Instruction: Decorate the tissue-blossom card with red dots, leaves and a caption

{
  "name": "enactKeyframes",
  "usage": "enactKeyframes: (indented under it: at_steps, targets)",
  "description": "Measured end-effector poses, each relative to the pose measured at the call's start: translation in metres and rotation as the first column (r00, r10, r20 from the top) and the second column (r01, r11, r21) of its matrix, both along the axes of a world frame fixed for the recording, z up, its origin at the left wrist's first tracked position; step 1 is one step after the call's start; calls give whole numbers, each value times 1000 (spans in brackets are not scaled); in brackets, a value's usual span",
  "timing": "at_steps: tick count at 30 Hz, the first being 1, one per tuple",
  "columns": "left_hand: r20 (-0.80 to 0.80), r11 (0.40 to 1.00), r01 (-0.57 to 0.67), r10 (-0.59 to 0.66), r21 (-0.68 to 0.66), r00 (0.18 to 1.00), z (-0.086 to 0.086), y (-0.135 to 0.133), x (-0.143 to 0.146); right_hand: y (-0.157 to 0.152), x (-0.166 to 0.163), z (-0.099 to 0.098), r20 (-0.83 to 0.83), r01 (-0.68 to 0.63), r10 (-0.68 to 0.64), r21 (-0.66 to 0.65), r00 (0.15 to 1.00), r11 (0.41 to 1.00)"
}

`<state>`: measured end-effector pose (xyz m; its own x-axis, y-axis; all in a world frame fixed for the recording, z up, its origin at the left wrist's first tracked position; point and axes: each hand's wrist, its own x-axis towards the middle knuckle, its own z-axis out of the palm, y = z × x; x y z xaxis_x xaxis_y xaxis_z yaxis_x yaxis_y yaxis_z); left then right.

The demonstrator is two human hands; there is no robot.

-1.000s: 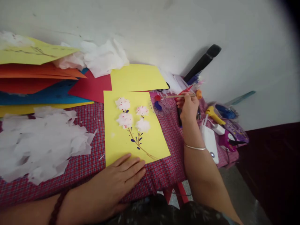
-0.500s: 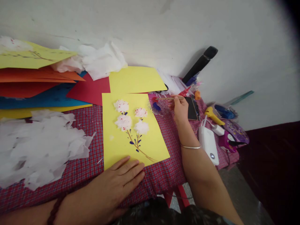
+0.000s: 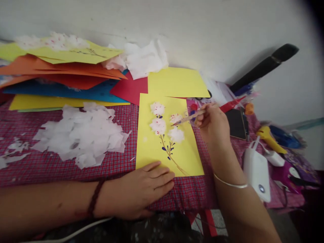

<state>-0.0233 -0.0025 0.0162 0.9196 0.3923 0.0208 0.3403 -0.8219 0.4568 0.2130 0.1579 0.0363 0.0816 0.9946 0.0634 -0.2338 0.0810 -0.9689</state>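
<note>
My left hand (image 3: 146, 187) lies flat with its fingers spread across the lower left edge of a yellow sheet (image 3: 149, 152). White paper puffs with red specks, such as the upper left flower (image 3: 157, 108), sit on the sheet above brown stems and dark blue leaf marks. In my right hand (image 3: 214, 125) is a thin wooden paintbrush (image 3: 187, 118), pinched between thumb and fingers. Its dark tip points left, just above the sheet between the puffs; whether it touches I cannot tell. Partly behind that hand are red paint (image 3: 193, 106) and blue paint.
A heap of white tissue pieces (image 3: 83, 138) covers the checked cloth on the left. Coloured sheets (image 3: 65, 74) are stacked behind it. On the right lie a white power bank (image 3: 257, 172), a yellow glue gun (image 3: 270, 139) and a dark notebook (image 3: 236, 123). A wall stands behind.
My right hand has brought the paintbrush from the paint to the flowers on the yellow sheet. The view has swung left; my left hand stays on the sheet's lower edge.
</note>
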Motion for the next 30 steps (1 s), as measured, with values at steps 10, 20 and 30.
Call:
enactKeyframes:
  at_steps: [10, 20, 30]
  targets:
    - [5, 1000, -11, 11, -5, 1000, 2, -1, 1, -8, -21, -18, 184, -88, 87, -1, 979, 996]
    - [15, 1000, -12, 12, -20, 1000, 2, -1, 0, -4, -14, -19, 243, -83, 71, 40, 967, 996]
    - [8, 1000, -4, 4, -6, 1000, 0, -1, 0, -6, -21, -19, 213, -104, 100, 6, 972, 995]
